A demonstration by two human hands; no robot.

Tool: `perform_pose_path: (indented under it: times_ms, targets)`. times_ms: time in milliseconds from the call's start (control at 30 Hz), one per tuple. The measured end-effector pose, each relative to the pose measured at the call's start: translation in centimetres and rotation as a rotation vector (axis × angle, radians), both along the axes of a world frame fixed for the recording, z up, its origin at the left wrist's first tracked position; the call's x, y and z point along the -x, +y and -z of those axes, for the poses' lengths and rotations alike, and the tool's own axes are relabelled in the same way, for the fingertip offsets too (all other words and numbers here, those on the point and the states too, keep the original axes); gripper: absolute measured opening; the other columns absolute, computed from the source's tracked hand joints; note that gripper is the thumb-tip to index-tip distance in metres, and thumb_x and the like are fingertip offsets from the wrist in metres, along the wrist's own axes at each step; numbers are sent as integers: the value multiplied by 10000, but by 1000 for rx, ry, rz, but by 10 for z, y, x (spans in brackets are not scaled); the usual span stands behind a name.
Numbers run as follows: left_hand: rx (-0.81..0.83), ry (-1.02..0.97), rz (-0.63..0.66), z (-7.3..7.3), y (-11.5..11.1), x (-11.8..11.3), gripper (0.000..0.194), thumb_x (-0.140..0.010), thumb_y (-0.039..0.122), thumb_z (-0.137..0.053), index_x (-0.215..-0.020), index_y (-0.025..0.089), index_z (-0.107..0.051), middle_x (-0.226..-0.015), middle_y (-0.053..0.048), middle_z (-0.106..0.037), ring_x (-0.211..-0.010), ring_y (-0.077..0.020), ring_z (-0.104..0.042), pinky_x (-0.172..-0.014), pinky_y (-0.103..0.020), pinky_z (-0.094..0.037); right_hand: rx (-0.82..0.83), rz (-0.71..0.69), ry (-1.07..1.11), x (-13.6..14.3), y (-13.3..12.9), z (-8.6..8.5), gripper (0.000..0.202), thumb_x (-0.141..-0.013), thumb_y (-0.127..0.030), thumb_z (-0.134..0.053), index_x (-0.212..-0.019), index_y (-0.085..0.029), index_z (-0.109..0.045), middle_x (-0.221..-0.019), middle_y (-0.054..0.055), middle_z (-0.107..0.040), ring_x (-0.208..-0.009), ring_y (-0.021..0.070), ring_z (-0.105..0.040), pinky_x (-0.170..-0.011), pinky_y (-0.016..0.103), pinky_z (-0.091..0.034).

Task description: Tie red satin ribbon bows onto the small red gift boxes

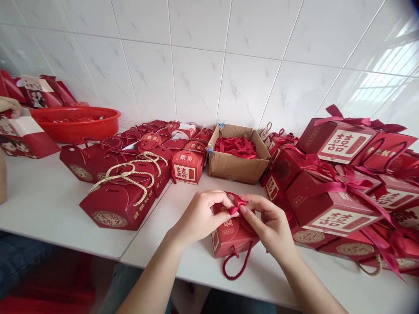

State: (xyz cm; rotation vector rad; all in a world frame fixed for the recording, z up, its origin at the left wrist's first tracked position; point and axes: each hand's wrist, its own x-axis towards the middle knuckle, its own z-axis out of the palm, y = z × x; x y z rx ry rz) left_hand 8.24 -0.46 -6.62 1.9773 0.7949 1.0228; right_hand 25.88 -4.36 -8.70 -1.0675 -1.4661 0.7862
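Observation:
A red gift box (225, 237) with pale printed characters stands on the white table in front of me, its dark red cord handle (236, 276) hanging toward the near edge. On top of the box, my left hand (209, 213) pinches a red ribbon (240, 203) between thumb and fingers. My right hand (269, 220) also closes on the ribbon from the other side. The fingertips of both hands nearly meet at the ribbon's loop. My hands cover part of the box's top.
Behind the box stands an open cardboard box (237, 169) of red ribbons. Ribboned gift boxes (340, 192) are stacked at the right. More red boxes (118, 203), some with cream cords, fill the left middle. A red basin (78, 126) and another person's hand (11, 106) are at far left.

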Motion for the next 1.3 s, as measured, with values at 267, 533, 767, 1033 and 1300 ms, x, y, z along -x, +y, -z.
perform_pose_path:
  times_ms: [267,533,767,1033,1300]
  targets:
    - [-203,-28,-86,5,2,-1,103,-774,80,-644,-728,162,-685,-808,-34,-696,-780,-143,-654,-725,-241,-517,-140,73,-162,-1,-4,-2,147,-859,-281,-629,-949,-265,-743,-916,51,-649,-885,179,-609,-793,310,-487]
    - [-270,-13,-183,7,1,-3,167,-744,25,-617,-709,166,-700,-762,-42,-699,-758,-176,-660,-717,-293,-530,-104,94,-272,-4,-1,-1,180,-801,-341,-686,-948,-264,-758,-1014,80,-608,-954,225,-590,-873,394,-470]
    - [-240,-9,-158,10,4,-4,195,-780,33,-570,-770,171,-707,-796,-48,-709,-755,-168,-682,-717,-280,-542,114,61,-75,-5,0,-1,224,-800,-446,-663,-831,-243,-752,-1247,105,-526,-1210,298,-487,-1017,467,-376]
    - [-90,-44,-43,13,9,-2,118,-838,131,-564,-760,173,-641,-827,-49,-704,-805,-168,-676,-751,-280,-540,244,-171,20,-4,0,-11,283,-848,-465,-608,-772,-209,-703,-1360,102,-482,-1362,289,-342,-1090,435,-306]
    - [-160,-15,-174,5,1,-8,105,-844,170,-576,-942,198,-549,-829,-9,-623,-769,-140,-603,-733,-252,-486,231,-192,125,-1,1,-6,229,-858,-423,-616,-845,-238,-751,-1392,77,-493,-1398,275,-297,-1097,409,-317]
